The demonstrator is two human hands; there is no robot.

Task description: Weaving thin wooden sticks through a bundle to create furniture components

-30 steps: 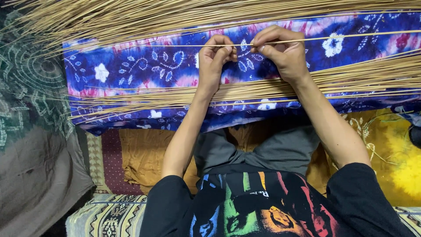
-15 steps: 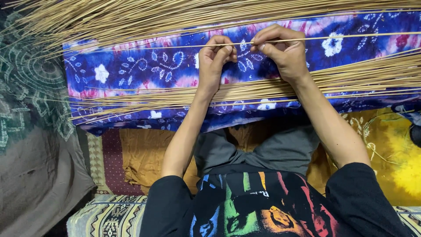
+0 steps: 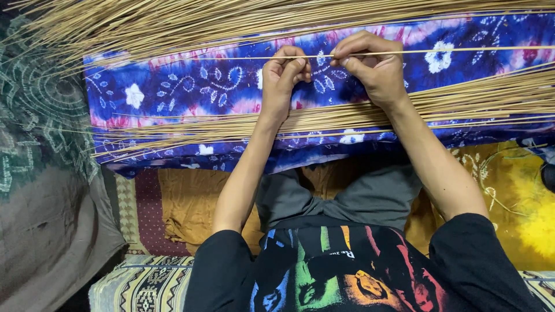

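Observation:
Both hands pinch one thin tan stick (image 3: 462, 50) that runs level across the blue and pink tie-dye cloth (image 3: 191, 86). My left hand (image 3: 281, 78) grips it near its left part, fingers curled. My right hand (image 3: 370, 66) holds it a little to the right, thumb and fingers closed on it. Below the hands lies a thick bundle of the same sticks (image 3: 324, 118) across the cloth. A larger heap of sticks (image 3: 243, 23) lies along the far edge.
A green patterned cloth (image 3: 34, 115) lies at the left over a grey one (image 3: 52, 242). A yellow cloth (image 3: 520, 196) is at the right, a brown cushion (image 3: 185, 202) under the arms, and a patterned mat (image 3: 139, 283) at the bottom.

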